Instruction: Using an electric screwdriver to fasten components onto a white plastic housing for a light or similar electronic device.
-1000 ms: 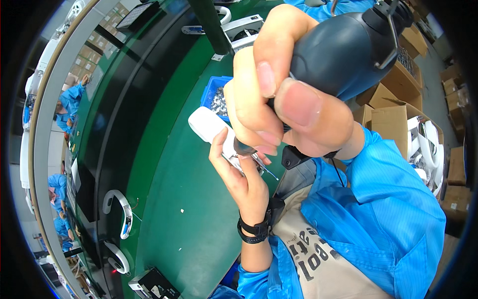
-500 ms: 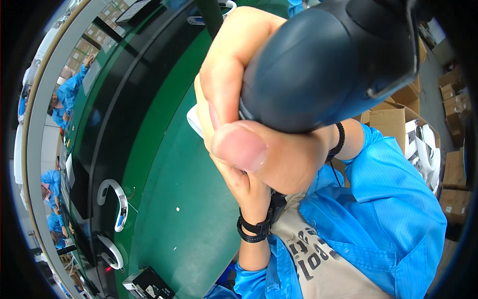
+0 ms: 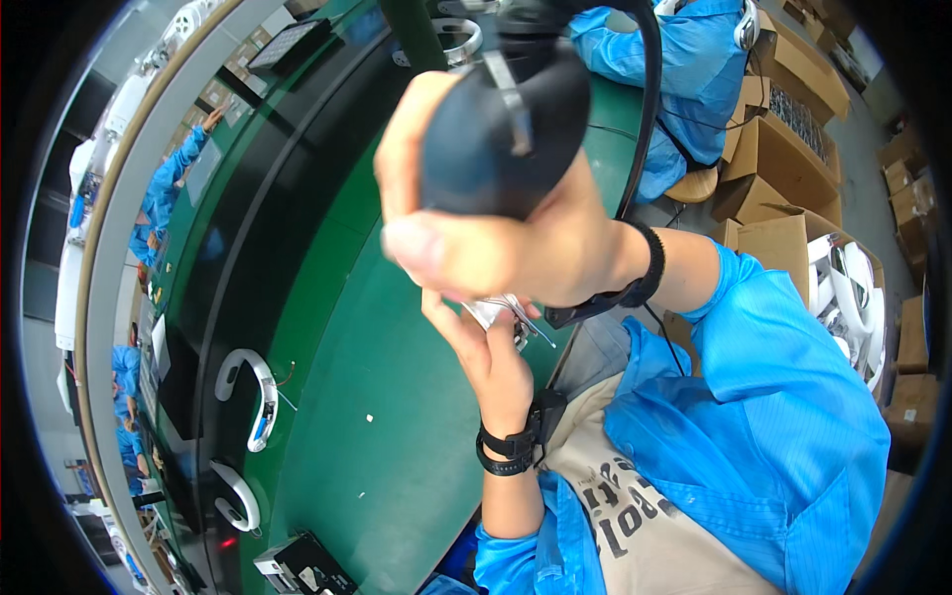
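While right fingers (image 3: 405, 149) wrap a tool (image 3: 471, 154), left fingers (image 3: 449, 322) hold white casing (image 3: 483, 311).

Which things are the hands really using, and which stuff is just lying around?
In use:
dark tool, in the right hand
white part, in the left hand

Seemingly just lying about:
curved white pieces
black box
cardboard boxes

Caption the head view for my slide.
Right hand holding a dark tool above the left hand, which holds a white part over a green table.
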Motion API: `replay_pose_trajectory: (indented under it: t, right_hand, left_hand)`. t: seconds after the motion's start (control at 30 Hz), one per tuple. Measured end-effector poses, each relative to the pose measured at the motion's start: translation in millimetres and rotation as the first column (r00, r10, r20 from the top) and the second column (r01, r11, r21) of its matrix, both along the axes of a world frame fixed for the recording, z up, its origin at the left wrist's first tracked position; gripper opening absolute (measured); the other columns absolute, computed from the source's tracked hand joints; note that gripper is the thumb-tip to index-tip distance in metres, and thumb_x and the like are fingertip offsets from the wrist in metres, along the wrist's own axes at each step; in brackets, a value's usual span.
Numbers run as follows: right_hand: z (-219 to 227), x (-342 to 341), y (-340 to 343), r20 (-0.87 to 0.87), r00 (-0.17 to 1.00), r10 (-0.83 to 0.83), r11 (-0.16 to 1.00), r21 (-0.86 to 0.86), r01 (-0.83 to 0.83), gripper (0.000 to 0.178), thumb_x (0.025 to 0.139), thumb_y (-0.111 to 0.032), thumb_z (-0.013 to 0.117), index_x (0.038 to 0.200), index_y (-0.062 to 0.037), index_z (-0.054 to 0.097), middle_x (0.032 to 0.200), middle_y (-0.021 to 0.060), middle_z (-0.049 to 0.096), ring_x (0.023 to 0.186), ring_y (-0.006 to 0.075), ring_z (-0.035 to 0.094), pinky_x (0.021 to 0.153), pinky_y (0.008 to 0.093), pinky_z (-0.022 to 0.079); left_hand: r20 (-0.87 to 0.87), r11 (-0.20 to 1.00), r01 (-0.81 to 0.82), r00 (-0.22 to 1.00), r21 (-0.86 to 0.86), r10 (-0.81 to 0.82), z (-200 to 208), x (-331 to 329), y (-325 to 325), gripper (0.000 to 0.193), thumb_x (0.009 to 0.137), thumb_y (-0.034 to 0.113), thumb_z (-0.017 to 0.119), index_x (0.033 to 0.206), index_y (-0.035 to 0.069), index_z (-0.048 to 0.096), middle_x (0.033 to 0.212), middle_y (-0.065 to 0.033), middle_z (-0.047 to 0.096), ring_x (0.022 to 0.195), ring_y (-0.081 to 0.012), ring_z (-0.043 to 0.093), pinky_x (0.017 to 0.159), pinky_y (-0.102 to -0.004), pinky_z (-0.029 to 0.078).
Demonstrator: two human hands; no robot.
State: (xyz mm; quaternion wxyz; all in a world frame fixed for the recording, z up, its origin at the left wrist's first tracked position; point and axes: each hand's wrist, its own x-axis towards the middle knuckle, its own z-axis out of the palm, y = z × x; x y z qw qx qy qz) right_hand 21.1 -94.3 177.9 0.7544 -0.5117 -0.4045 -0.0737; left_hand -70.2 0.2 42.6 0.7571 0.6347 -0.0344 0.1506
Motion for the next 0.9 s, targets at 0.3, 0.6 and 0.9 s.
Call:
replay_pose_trajectory:
  t: [0.3,0.6,0.9]
  right_hand:
    - [-40,23,-63,-0.265,0.954,-0.143,0.981,0.089,0.172,0.022,0.102,-0.019,0.067,0.114,-0.0013,0.06,0.081,0.0068,0.065,0.067,0.0165,0.066,0.062,0.0296,0.053]
    - [-100,-5,-81,-0.069,0.854,-0.515,0.821,-0.325,0.469,0.075,0.1,-0.003,0.065,0.162,0.0066,0.024,0.16,0.0208,0.042,0.148,0.0269,0.043,0.124,0.0394,0.031]
    - [-114,-22,-77,-0.069,0.855,-0.514,0.814,-0.355,0.461,0.066,0.097,0.001,0.06,0.158,0.0017,0.035,0.154,0.0193,0.051,0.146,0.0286,0.049,0.121,0.0425,0.036]
  left_hand:
    - [-0.076,0.951,0.069,0.993,-0.301,-0.096,4,-6,26,0.059,0.104,0.024,0.043,0.156,0.0,0.027,0.087,-0.0182,0.066,0.072,-0.0243,0.066,0.07,-0.038,0.057]
    - [-0.106,0.928,0.108,0.982,-0.357,-0.155,9,-18,34,0.051,0.105,0.024,0.039,0.147,-0.005,0.039,0.095,-0.0171,0.066,0.082,-0.0227,0.065,0.079,-0.0374,0.055]
    - [-0.074,0.962,0.085,0.991,-0.259,-0.107,-2,-21,51,0.039,0.091,0.002,0.04,0.13,0.002,0.043,0.089,-0.0141,0.064,0.076,-0.0191,0.063,0.07,-0.0332,0.055]
